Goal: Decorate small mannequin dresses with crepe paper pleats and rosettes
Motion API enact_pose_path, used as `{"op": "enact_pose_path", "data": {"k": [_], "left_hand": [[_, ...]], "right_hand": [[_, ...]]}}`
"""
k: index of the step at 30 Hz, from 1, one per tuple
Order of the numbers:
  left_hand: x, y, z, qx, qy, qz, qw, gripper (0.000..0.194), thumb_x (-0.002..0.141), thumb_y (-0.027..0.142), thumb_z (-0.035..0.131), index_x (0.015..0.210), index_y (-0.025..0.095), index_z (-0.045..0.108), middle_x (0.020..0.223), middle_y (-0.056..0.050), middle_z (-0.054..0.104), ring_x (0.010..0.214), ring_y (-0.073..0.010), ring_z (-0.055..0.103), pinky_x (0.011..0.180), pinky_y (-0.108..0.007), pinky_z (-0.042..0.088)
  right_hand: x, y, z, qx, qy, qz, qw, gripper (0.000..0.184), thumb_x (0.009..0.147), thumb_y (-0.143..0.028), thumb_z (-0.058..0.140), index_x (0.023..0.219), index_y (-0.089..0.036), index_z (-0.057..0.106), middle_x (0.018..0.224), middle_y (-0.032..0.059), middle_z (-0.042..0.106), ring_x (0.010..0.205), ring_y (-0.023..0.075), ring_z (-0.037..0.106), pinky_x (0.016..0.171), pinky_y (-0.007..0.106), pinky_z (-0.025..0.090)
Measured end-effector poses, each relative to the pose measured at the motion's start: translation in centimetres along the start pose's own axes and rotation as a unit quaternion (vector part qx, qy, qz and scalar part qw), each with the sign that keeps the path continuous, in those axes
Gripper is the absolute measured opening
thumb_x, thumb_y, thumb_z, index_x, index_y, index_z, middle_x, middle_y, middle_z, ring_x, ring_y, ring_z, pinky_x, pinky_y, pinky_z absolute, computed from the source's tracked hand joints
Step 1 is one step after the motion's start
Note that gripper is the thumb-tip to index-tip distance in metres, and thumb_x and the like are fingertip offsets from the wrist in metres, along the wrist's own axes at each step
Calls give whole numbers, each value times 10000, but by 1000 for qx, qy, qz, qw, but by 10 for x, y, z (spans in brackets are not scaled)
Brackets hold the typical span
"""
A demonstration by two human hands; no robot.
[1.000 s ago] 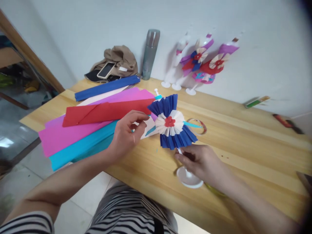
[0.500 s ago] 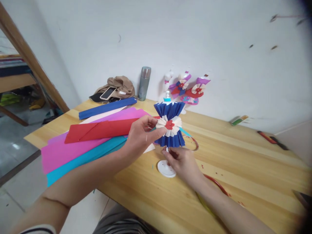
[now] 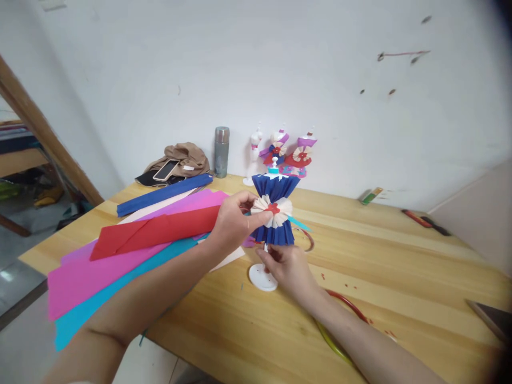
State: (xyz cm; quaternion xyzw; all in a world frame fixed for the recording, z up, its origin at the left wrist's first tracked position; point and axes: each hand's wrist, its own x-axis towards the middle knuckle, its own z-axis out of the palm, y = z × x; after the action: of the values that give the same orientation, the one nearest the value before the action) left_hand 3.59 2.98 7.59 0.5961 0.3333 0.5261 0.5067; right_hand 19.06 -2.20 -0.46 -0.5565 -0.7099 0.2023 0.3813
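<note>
Left hand [image 3: 232, 220] has moved in: I pinch the white rosette [image 3: 284, 209] while my right hand [image 3: 291, 268] grips the upright dress form [image 3: 277, 235] by its stem [image 3: 266, 247] below.

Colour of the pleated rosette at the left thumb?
The rosette is creamy white with a red centre; best seen in the head view.

Soft, even light; glare on floor [image 3: 16, 288]; right edge dark, blurred.
</note>
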Motion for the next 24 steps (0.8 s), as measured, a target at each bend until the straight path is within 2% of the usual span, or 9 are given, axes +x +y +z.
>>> {"op": "enact_pose_path", "data": {"k": [6, 12, 18, 21, 24], "left_hand": [[9, 4, 4, 2, -42, -7, 999, 235, 683, 315, 798, 705, 158, 625, 675, 8, 628, 650, -112, 560, 636, -244, 455], [9, 6, -1, 22, -43, -26, 998, 299, 771, 407, 727, 654, 165, 594, 596, 19, 549, 569, -103, 495, 561, -242, 378], [5, 3, -8, 19, -30, -40, 999, 304, 696, 361, 773, 617, 168, 553, 590, 31, 531, 587, -92, 481, 580, -239, 374], [-3, -1, -14, 3, -23, -74, 997, 305, 694, 359, 779, 640, 159, 556, 614, 33, 535, 608, -87, 490, 592, -233, 369], [-11, -3, -19, -64, -19, -127, 990, 314, 731, 404, 765, 743, 157, 572, 695, 17, 587, 683, -108, 564, 656, -243, 431]], "right_hand": [[-1, 2, -4, 29, -23, 26, 999, 377, 907, -392, 546, 567, -234, 511, 491, 38, 619, 461, 164, 547, 480, 286, 393], [-2, 3, -12, 28, -40, 34, 998, 369, 855, -386, 565, 542, -244, 431, 462, 6, 520, 456, 147, 463, 460, 279, 330], [-7, -6, -17, 11, -68, 24, 997, 351, 820, -366, 564, 535, -242, 400, 473, -22, 442, 473, 125, 384, 477, 275, 279], [-11, -8, -15, 10, -100, 34, 994, 319, 826, -353, 547, 551, -238, 434, 474, -12, 472, 472, 132, 413, 485, 278, 294], [-14, -8, -14, 28, -132, 56, 989, 290, 851, -346, 526, 588, -227, 496, 480, 12, 551, 464, 146, 475, 495, 284, 341]]}}
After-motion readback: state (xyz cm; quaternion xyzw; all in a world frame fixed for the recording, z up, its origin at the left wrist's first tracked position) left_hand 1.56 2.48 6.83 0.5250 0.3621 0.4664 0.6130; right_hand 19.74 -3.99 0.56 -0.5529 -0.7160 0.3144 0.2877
